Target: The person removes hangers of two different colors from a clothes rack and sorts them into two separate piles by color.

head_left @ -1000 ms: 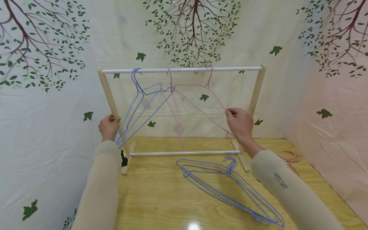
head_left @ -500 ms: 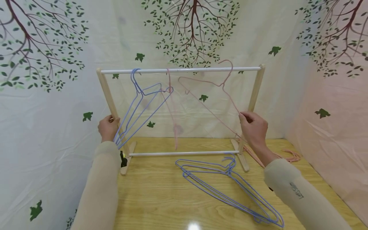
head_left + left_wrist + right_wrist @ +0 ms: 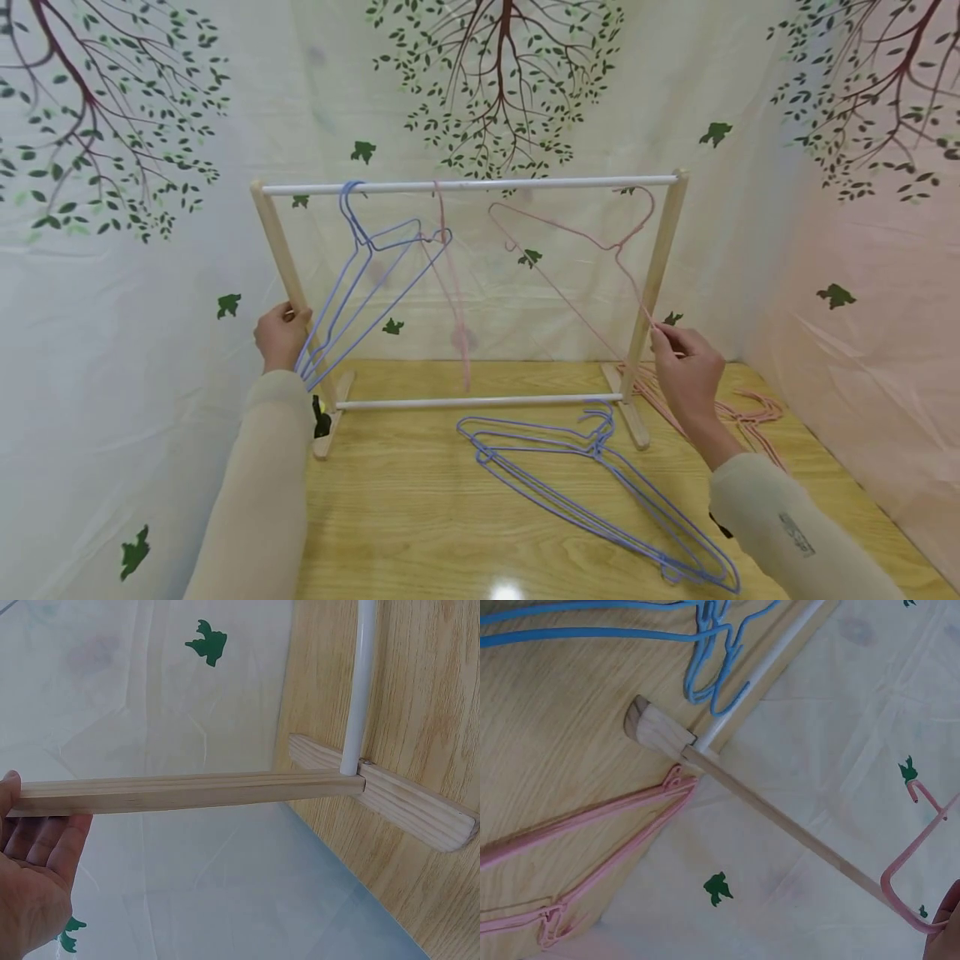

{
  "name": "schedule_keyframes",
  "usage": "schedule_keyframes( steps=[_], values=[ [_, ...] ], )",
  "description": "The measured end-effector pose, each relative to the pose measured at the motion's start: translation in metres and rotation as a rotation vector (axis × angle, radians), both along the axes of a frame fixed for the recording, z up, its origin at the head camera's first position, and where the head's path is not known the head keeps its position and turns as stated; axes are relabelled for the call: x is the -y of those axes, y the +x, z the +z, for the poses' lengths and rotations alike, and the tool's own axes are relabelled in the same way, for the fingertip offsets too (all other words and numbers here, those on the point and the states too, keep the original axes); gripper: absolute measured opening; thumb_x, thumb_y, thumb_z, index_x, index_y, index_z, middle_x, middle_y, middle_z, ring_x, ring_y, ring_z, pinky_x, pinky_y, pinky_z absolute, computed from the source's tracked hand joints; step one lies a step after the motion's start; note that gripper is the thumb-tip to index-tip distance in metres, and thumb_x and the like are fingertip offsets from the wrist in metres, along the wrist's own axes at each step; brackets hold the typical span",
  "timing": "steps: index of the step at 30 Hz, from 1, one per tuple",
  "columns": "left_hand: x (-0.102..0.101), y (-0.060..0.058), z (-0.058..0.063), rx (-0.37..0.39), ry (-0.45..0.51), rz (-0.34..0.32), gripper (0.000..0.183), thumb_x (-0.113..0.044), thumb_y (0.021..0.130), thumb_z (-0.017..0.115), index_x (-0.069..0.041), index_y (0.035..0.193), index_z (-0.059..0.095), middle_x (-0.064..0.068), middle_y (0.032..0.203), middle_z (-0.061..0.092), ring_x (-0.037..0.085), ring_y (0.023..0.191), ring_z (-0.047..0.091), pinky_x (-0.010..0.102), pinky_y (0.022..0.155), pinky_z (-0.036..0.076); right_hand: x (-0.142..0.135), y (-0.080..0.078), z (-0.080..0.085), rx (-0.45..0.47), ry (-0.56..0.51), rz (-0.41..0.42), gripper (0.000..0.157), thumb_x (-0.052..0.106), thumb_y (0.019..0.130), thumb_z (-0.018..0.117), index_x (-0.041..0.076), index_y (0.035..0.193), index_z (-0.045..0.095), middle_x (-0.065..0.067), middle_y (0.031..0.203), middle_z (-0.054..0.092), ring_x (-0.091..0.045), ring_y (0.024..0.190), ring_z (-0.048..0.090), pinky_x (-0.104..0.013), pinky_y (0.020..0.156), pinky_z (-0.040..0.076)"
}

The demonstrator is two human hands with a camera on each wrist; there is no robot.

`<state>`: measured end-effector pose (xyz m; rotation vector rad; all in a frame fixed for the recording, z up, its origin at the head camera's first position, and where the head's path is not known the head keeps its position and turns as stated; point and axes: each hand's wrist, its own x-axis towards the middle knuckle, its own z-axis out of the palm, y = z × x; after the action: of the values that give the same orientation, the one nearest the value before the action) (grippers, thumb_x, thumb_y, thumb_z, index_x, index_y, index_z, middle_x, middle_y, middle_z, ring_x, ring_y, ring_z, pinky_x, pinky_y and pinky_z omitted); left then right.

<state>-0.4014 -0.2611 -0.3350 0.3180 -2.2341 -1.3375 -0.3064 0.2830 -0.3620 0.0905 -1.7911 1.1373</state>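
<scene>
My left hand (image 3: pixel 281 336) grips the left wooden post (image 3: pixel 277 237) of a small clothes rack; fingers and thumb wrap the post in the left wrist view. My right hand (image 3: pixel 690 367) pinches a lower corner of a pink clothes hanger (image 3: pixel 617 247) near the rack's right post (image 3: pixel 662 250). The hook of that hanger shows just below the white top rail (image 3: pixel 495 185). Blue hangers (image 3: pixel 362 239) hang together toward the rail's left end. Another pink hanger (image 3: pixel 441 212), turned nearly edge-on, hangs right of them.
Several blue hangers (image 3: pixel 597 450) lie stacked on the wooden table (image 3: pixel 405 508) before the rack. Pink hangers (image 3: pixel 763 410) lie at the right, partly behind my right hand. A white lower rail (image 3: pixel 480 402) joins the rack's feet. Patterned sheets (image 3: pixel 450 100) surround the table.
The held pink hanger has come up off the top rail, then moved right and down with my right hand. The remaining pink hanger has swung slightly. My left hand stays on the post.
</scene>
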Motion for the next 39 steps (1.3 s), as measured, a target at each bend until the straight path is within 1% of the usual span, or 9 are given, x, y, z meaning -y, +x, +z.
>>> schedule_keyframes(
  steps=[2,6,11,16,18,23,30,35,39],
  values=[
    [0.001,-0.001,0.0,0.004,-0.006,-0.004,0.043,-0.018,0.101,0.056,0.001,0.14,0.054,0.024,0.131,0.06,0.037,0.118,0.059,0.045,0.101,0.046,-0.004,0.003,-0.007,-0.011,-0.022,0.011,0.016,0.009,0.093,0.069,-0.003,0.101,0.077,0.015,0.08,0.064,0.007,0.071,0.06,-0.007,0.062,0.047],
    [0.001,-0.001,0.0,0.011,-0.01,-0.01,0.044,-0.019,0.102,0.056,0.002,0.14,0.054,0.024,0.132,0.06,0.037,0.118,0.059,0.045,0.101,0.046,-0.015,0.01,-0.02,-0.011,-0.066,0.018,0.016,0.008,0.093,0.069,-0.003,0.102,0.076,0.015,0.08,0.066,0.005,0.071,0.061,-0.007,0.062,0.047],
    [0.0,-0.001,0.001,0.001,-0.011,0.003,0.043,-0.018,0.101,0.057,0.002,0.139,0.054,0.025,0.131,0.06,0.038,0.118,0.06,0.045,0.1,0.047,-0.028,0.019,-0.032,0.031,-0.123,-0.008,0.021,0.013,0.094,0.069,-0.003,0.105,0.075,0.023,0.081,0.064,0.004,0.071,0.061,-0.008,0.06,0.046],
    [0.001,-0.006,0.0,-0.003,-0.011,0.007,0.043,-0.017,0.101,0.057,0.002,0.139,0.054,0.024,0.131,0.06,0.037,0.118,0.06,0.044,0.101,0.047,-0.041,0.024,-0.043,0.039,-0.164,-0.033,0.023,0.013,0.094,0.069,-0.004,0.107,0.075,0.026,0.082,0.065,0.004,0.071,0.061,-0.008,0.059,0.046],
    [0.001,-0.009,-0.001,0.002,-0.017,0.005,0.043,-0.018,0.101,0.056,0.002,0.139,0.054,0.024,0.131,0.06,0.036,0.118,0.06,0.044,0.101,0.047,-0.047,0.025,-0.048,0.023,-0.169,-0.041,0.022,0.012,0.093,0.069,-0.005,0.106,0.075,0.026,0.082,0.066,0.005,0.069,0.061,-0.008,0.058,0.046],
    [0.004,-0.013,-0.001,0.006,-0.025,-0.012,0.043,-0.017,0.101,0.056,0.003,0.139,0.054,0.025,0.131,0.06,0.037,0.118,0.06,0.043,0.1,0.047,-0.058,0.028,-0.058,-0.044,-0.186,-0.037,0.02,0.007,0.092,0.069,-0.01,0.101,0.073,0.017,0.081,0.07,0.004,0.067,0.062,-0.008,0.055,0.046],
    [0.005,-0.014,-0.002,-0.006,-0.031,-0.011,0.042,-0.016,0.1,0.057,0.004,0.137,0.055,0.026,0.129,0.061,0.037,0.117,0.061,0.043,0.098,0.048,-0.071,0.042,-0.063,-0.127,-0.224,-0.027,0.016,-0.005,0.089,0.067,-0.018,0.097,0.07,0.016,0.082,0.07,0.004,0.069,0.064,-0.007,0.061,0.048],
    [0.006,-0.016,-0.002,0.003,-0.019,-0.018,0.042,-0.017,0.101,0.057,0.001,0.139,0.055,0.025,0.13,0.06,0.036,0.117,0.061,0.043,0.1,0.048,-0.087,0.054,-0.068,-0.151,-0.204,-0.076,0.018,-0.004,0.09,0.066,-0.021,0.095,0.068,0.017,0.08,0.069,0.005,0.066,0.064,-0.007,0.059,0.049],
    [0.007,-0.017,-0.002,0.0,-0.015,-0.003,0.042,-0.018,0.1,0.057,0.0,0.138,0.056,0.023,0.13,0.061,0.035,0.117,0.061,0.042,0.101,0.046,-0.099,0.063,-0.073,-0.196,-0.195,-0.106,0.019,-0.003,0.09,0.066,-0.021,0.094,0.068,0.015,0.08,0.07,0.005,0.066,0.065,-0.008,0.059,0.049]
  ],
)
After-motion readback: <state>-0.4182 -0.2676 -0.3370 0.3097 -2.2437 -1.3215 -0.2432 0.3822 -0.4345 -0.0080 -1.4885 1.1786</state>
